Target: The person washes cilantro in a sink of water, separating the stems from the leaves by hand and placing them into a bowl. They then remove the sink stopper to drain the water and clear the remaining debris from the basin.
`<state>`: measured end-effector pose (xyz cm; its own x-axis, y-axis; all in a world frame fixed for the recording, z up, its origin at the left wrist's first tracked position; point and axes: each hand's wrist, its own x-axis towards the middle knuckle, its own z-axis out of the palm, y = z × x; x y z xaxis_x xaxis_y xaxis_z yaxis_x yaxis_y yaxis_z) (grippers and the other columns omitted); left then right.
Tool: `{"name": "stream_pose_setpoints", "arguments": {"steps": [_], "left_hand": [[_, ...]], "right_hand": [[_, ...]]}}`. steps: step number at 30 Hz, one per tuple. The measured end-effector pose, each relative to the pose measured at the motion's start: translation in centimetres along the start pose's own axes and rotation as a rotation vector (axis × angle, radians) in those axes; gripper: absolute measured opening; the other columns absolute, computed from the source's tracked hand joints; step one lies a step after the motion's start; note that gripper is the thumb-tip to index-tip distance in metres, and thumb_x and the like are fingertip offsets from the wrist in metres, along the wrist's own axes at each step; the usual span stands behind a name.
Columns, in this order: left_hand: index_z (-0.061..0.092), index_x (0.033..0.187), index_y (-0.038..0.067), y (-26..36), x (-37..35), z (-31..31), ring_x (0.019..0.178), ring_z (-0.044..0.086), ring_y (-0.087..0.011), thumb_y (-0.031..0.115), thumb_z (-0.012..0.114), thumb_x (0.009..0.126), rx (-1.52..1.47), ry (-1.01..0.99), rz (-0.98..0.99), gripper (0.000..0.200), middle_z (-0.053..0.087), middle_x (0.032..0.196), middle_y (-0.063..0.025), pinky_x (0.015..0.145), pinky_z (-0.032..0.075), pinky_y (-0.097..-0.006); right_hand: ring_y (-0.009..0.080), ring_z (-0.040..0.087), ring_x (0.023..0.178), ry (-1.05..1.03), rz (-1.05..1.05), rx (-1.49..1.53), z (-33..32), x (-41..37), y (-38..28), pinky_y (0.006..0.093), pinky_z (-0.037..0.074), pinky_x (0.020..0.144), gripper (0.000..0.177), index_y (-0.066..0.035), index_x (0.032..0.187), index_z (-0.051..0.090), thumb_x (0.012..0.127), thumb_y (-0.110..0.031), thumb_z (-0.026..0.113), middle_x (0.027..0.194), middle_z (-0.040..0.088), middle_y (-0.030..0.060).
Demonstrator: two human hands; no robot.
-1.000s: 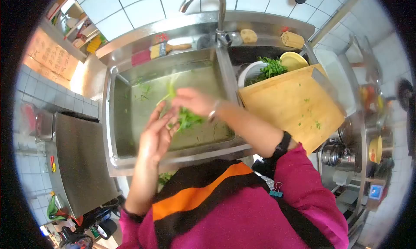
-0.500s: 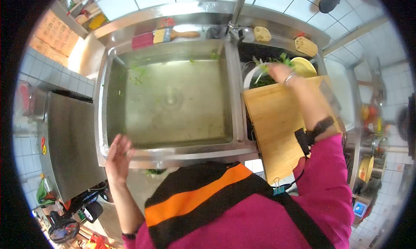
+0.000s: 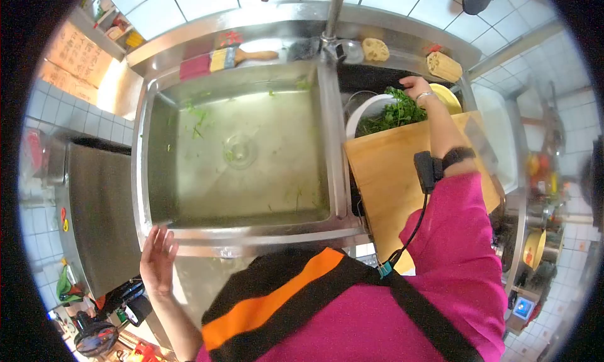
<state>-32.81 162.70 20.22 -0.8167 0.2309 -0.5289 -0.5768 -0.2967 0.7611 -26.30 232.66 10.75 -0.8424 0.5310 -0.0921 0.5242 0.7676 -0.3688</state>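
Note:
My right hand (image 3: 416, 87) is above the back right edge of a white bowl (image 3: 357, 118), close to leafy greens (image 3: 402, 110) heaped in it. Its fingers are slightly bent and apart, and I see nothing held in them. A yellow bowl (image 3: 448, 97) stands just to the right of that hand. My left hand (image 3: 158, 261) is raised by the sink's front left corner, fingers spread and holding nothing. The large sink (image 3: 236, 233) contains water, with loose bits of green leaf (image 3: 198, 119) in it.
A wooden board (image 3: 390, 167) covers part of the right basin, under my right forearm. A wooden-handled brush (image 3: 242, 56), a faucet (image 3: 329, 34) and loofah pieces (image 3: 444, 66) line the back ledge. At left stands a metal counter (image 3: 100, 204).
My right hand has moved slightly back from over the greens, which now show as a fuller heap in the white bowl. The left hand sits a little lower; the view has shifted.

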Motion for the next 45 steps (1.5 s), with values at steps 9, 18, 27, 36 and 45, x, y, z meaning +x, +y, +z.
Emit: {"name": "stream_pose_setpoints", "arguments": {"steps": [9,18,27,36,45], "left_hand": [[0.038,0.115,0.003,0.3,-0.5,2.5,0.099,0.043,-0.0208,0.019,0.037,0.084,0.043,0.062,-0.001,0.035,0.043,0.113,-0.0099,0.083,0.037,-0.0333],[0.043,0.109,0.003,-0.8,1.8,6.7,0.089,0.05,-0.02,0.02,0.042,0.082,0.16,-0.101,-0.029,0.032,0.051,0.1,-0.0089,0.076,0.042,-0.0315],[0.047,0.105,0.001,-8.4,8.9,27.2,0.084,0.054,-0.0167,0.018,0.046,0.079,0.549,-0.778,-0.211,0.031,0.054,0.1,-0.008,0.071,0.043,-0.0277],[0.051,0.1,0.002,-24.3,15.2,44.9,0.067,0.055,-0.0125,0.009,0.049,0.076,0.596,-1.021,0.072,0.026,0.055,0.085,-0.0044,0.053,0.045,-0.0228],[0.051,0.057,0.003,-25.6,16.2,45.9,0.045,0.044,-0.0222,0.014,0.053,0.066,0.906,-1.102,0.758,0.015,0.043,0.048,-0.0131,0.045,0.034,-0.033]], "right_hand": [[0.0257,0.055,0.08,0.012,-0.007,0.01,-0.6,-0.4,-1.6,0.032,0.042,0.075,0.022,-0.013,0.085,0.062,0.068,-0.025,0.057,0.086,0.059,0.01],[0.0097,0.057,0.057,-0.09,0.26,0.652,-3.5,-4.0,-3.0,0.0199,0.039,0.039,0.016,-0.004,0.08,0.057,0.076,-0.019,0.054,0.07,0.056,0.0016],[0.0194,0.06,0.065,-0.232,0.232,0.833,-4.3,-7.3,-4.7,0.0248,0.048,0.046,0.016,-0.003,0.089,0.046,0.081,-0.017,0.045,0.091,0.054,0.0058],[0.009,0.052,0.059,-0.196,0.142,1.051,-4.2,-8.8,-3.8,0.0221,0.047,0.052,0.009,-0.003,0.083,0.051,0.079,-0.011,0.05,0.069,0.053,0.0007],[0.0076,0.052,0.059,-0.096,0.024,0.576,-4.2,-10.1,-1.0,0.0207,0.042,0.05,0.007,-0.002,0.076,0.053,0.071,0.0,0.056,0.067,0.053,-0.0022]]}}
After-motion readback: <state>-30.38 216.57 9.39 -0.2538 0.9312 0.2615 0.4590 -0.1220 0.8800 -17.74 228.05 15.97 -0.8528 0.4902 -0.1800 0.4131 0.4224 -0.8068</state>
